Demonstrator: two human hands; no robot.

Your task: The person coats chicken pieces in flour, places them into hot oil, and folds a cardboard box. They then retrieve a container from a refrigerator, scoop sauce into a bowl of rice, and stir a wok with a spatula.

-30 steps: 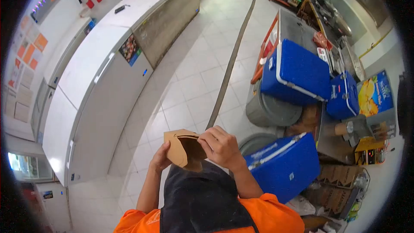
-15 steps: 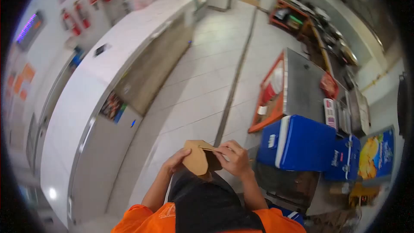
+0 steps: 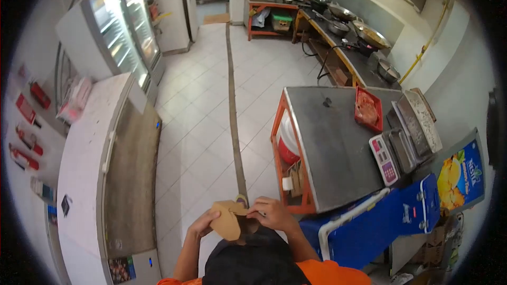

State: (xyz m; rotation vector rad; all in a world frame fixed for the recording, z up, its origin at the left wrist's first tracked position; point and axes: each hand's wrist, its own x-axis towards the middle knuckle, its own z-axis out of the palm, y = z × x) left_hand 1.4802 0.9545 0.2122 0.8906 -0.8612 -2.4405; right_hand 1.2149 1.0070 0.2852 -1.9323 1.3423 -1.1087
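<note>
White-tiled floor [image 3: 195,126] ahead of both hands | left hand [image 3: 203,223] grips brown cardboard box [image 3: 226,222] | right hand [image 3: 273,213] pinches its flap, blue cooler [image 3: 359,229] beside right forearm

At lower center we see our left hand [image 3: 204,224] and right hand [image 3: 273,214] holding a brown cardboard piece [image 3: 227,220]; upper left, a lit glass-door fridge [image 3: 119,29].

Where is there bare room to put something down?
On the grey table, the middle, between its left edge, the red tray and the scale. On the white freezer, between the pink bundle and the small black item. The floor between freezer and table is open. Crowded: the table's right end and the wall counter with pans.
</note>
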